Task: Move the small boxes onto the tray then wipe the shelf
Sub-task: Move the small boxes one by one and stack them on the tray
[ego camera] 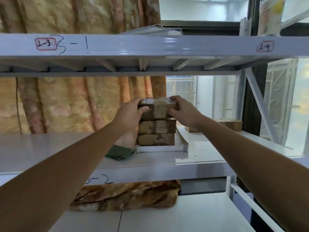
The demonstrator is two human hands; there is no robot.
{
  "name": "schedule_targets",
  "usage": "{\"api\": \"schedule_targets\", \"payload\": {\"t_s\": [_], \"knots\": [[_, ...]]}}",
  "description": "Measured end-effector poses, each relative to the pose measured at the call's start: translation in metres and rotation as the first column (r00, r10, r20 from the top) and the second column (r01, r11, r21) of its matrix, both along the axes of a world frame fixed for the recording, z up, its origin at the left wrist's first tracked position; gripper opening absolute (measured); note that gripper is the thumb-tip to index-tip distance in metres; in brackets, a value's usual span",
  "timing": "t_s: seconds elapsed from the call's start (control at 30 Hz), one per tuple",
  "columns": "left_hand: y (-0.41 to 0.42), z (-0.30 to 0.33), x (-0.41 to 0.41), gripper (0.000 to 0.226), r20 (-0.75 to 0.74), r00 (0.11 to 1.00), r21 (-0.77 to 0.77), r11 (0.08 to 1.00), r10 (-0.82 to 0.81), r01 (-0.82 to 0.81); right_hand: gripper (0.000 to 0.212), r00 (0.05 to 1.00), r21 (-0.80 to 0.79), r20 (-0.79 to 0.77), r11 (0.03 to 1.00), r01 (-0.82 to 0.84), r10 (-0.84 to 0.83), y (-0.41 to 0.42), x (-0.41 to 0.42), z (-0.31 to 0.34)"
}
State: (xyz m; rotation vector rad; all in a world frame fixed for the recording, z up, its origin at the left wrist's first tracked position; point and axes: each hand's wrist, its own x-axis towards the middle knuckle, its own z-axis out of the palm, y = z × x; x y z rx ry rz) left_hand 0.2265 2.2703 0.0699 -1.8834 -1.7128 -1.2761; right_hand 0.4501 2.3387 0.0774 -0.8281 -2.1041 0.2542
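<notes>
Brown cardboard top box (157, 109), long axis left-right, we clasp between left hand (132, 113) and right hand (183, 111), atop two stacked boxes (156, 133) in white tray (160, 149).

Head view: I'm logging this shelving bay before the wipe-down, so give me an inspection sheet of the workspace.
Surface: white metal shelf, bare on its left part.
Job's things: white tray on the shelf with two small brown boxes stacked in it, lower box and middle box; top box held on the stack; another brown box lies off the tray at the right; green cloth lies left of the tray.
Clutter: nothing seen.
Hands: left hand and right hand grip the top box at its two ends.
Cables: nothing seen.
Surroundings: patterned curtain behind; window; upper shelf with handwritten labels.
</notes>
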Motion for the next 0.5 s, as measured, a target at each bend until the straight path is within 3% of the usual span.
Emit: {"api": "schedule_targets", "payload": {"t_s": [0.5], "knots": [[0.022,-0.007,-0.003,0.045,-0.016,1.0,-0.062,0.998,-0.006,0.005,0.058,0.999,-0.036,0.043,0.999,0.004,-0.003,0.027,-0.004,-0.011]]}}
